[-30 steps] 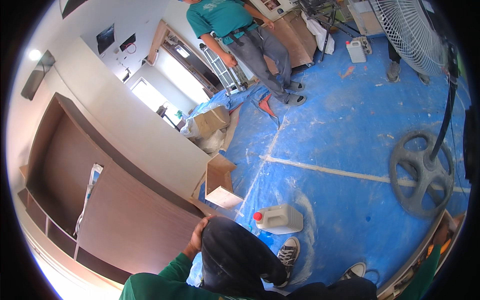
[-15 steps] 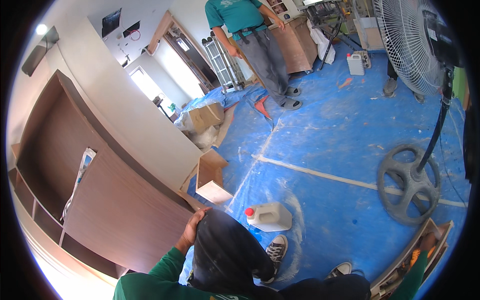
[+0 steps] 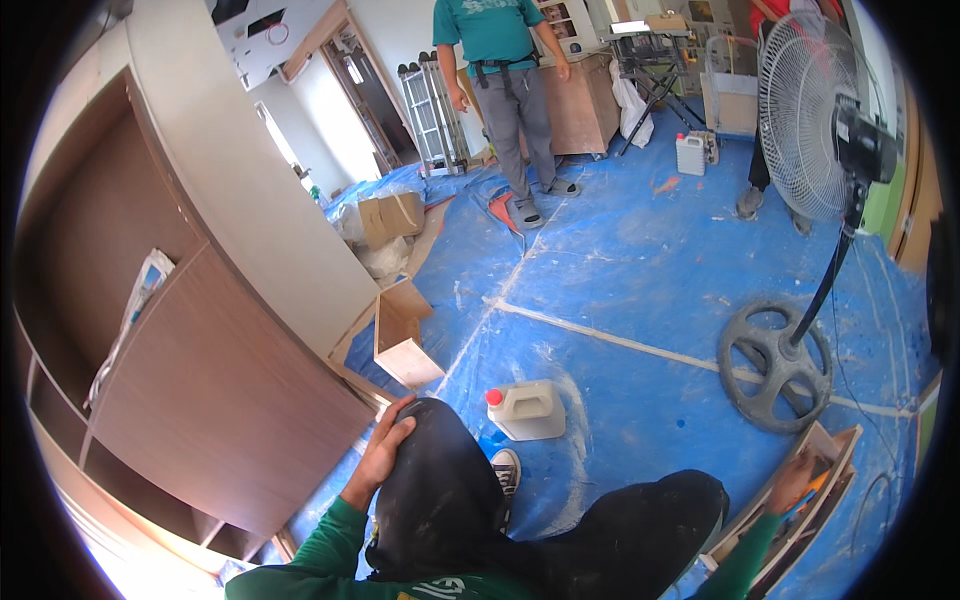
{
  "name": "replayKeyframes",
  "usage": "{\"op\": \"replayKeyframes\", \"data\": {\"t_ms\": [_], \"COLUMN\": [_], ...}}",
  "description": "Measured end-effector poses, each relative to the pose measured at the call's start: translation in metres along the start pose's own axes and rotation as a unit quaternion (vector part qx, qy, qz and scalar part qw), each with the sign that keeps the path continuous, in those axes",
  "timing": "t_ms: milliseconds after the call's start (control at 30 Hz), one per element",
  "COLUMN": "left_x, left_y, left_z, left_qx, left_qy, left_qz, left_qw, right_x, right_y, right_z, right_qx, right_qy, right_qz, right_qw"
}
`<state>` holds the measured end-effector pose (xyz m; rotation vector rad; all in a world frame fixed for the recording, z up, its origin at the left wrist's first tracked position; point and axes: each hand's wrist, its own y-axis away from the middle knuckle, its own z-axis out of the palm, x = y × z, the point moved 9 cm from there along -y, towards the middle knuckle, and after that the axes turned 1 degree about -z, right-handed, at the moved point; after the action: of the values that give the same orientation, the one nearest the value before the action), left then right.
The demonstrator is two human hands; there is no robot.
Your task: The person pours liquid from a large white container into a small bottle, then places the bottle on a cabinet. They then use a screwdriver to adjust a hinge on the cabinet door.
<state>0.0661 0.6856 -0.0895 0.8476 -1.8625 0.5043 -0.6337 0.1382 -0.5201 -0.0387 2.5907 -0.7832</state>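
Observation:
My left hand [image 3: 383, 447] rests on my bent left knee, fingers stretched along the dark trousers and holding nothing. At lower right, my right hand [image 3: 793, 482] reaches into a long wooden toolbox [image 3: 848, 445]. Its fingers are partly hidden among the contents, so what they touch does not show. Close beside that hand lies something small and orange [image 3: 819, 484]. A whitish plastic jerrycan [image 3: 528, 411] with a red cap stands on the floor in front of my feet, apart from both hands.
A pedestal fan [image 3: 780, 365] stands beyond the toolbox. Blue sheeting [image 3: 620, 400] covers the floor. On the left are a brown cabinet [image 3: 220, 400] and an open wooden box [image 3: 405, 350]. A person in teal [image 3: 505, 90] stands ahead; another person's red sleeve [image 3: 765, 12] shows behind the fan.
My view has shifted and my right knee has swung outward. My right hand is still in the toolbox, now more in sight. The person in teal has stepped, and a red-clad person appears.

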Motion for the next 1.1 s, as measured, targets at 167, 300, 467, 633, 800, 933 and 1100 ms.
{"op": "replayKeyframes", "data": {"t_ms": [167,300,467,633,800,933,1100], "left_x": [-0.027,-0.037,-0.084,-0.233,-0.337,-0.334,-0.357], "left_y": [-0.005,-0.007,0.033,0.067,0.102,0.052,-0.063], "left_z": [-0.002,0.004,-0.019,-0.031,-0.048,-0.025,0.021], "left_qx": [-0.031,-0.068,-0.107,-0.126,0.170,0.154,0.109], "left_qy": [-0.009,0.039,0.172,0.268,0.159,-0.027,-0.044], "left_qz": [0.014,0.041,0.015,-0.074,-0.205,-0.108,-0.001], "left_qw": [0.999,0.996,0.979,0.952,0.951,0.982,0.993], "right_x": [-0.105,-0.187,-0.259,-0.359,-0.527,-0.565,-0.574], "right_y": [0.150,0.182,0.037,-0.069,-0.032,-0.002,0.005], "right_z": [-0.018,-0.101,-0.246,-0.360,-0.333,-0.305,-0.309], "right_qx": [-0.278,-0.318,-0.155,-0.038,-0.201,-0.332,-0.353], "right_qy": [-0.326,-0.541,-0.488,-0.516,-0.340,-0.227,-0.206], "right_qz": [0.236,0.374,0.252,0.109,-0.128,-0.221,-0.206], "right_qw": [0.872,0.683,0.821,0.849,0.910,0.889,0.889]}}
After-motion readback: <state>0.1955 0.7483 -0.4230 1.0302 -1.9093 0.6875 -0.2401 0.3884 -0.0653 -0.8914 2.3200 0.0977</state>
